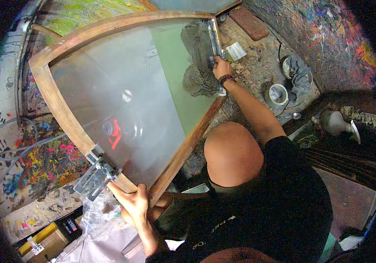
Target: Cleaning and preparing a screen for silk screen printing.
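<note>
A large wooden screen-printing frame point(67, 39) with translucent mesh fills the left and middle. Dark grey paste point(199, 65) is smeared over the mesh's far right end, beside a green band point(170, 61). My right hand point(221, 69), a beaded bracelet at its wrist, is closed on a long metallic squeegee point(214, 39) that lies along that end, by the frame's right side. My left hand point(136, 204) grips the near left corner of the frame, its thumb on top of the wood. Next to it, a metal hinge clamp point(97, 173) sits on the frame's left side.
Two small pots stand on the stained table at right: a white one point(278, 94) and one holding grey cloth point(299, 74). A white card point(235, 51) and reddish-brown block point(248, 24) lie beyond. My bare knee point(233, 153) rises near the frame's near side. A paint-splashed wall point(328, 39) bounds the right.
</note>
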The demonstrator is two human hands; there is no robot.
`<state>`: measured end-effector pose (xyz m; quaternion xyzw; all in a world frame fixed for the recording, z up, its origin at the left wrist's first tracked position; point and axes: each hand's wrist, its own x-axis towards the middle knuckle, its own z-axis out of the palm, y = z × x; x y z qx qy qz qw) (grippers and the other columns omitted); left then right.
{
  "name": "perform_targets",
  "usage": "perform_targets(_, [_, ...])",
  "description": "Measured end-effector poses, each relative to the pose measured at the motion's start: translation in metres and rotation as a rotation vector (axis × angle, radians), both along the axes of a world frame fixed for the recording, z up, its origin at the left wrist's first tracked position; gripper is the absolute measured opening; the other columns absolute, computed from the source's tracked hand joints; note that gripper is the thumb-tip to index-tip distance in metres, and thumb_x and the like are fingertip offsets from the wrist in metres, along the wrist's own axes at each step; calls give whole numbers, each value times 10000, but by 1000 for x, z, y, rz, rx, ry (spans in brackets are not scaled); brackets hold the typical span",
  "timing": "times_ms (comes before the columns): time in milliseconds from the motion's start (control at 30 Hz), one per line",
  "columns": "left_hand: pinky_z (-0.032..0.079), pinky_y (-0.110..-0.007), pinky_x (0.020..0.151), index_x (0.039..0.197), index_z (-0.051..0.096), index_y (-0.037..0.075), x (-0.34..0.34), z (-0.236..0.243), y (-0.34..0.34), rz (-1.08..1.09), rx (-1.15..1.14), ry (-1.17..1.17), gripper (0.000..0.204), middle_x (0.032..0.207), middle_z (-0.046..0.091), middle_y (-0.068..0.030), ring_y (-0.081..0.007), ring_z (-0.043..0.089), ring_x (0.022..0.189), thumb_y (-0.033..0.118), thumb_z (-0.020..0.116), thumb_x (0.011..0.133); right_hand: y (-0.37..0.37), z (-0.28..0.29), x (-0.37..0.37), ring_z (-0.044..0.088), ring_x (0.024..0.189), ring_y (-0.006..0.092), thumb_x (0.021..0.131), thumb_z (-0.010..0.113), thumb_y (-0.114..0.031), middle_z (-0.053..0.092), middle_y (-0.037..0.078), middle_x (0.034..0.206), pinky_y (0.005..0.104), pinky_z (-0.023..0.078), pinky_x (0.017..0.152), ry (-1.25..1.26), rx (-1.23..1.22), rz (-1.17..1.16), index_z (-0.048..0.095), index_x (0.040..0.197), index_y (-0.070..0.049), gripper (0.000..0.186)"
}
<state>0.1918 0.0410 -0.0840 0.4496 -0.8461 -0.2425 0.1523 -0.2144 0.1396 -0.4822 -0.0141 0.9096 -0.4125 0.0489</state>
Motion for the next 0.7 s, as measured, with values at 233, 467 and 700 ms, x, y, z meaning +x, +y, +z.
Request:
perform_targets(233, [129,-385,1181,1516,48,-45,1,2,-2,-7,-17,-29,1018,1570,126,-245,-316,148,1454,3,658,703,-20,29,-67,661,930,367,813,612,-91,700,162,988,462,526,784,160,-185,-126,657,1079,-113,271])
perform_targets(467, [269,-312,1091,1484,147,-60,-2,-5,-3,26,-53,57,940,1437,310,-236,-288,353,1286,-21,583,653,-17,33,-19,668,860,379,809,640,-106,703,164,898,471,530,756,74,-261,-38,654,1040,-161,237])
perform_targets(700, [180,-337,1149,1480,136,-92,2,-5,-3,36,-41,55,939,1490,256,-269,-318,260,1386,-12,585,658,-16,19,-44,660,794,400,772,621,-76,691,177,838,495,520,714,357,-229,-190,661,1009,-138,248])
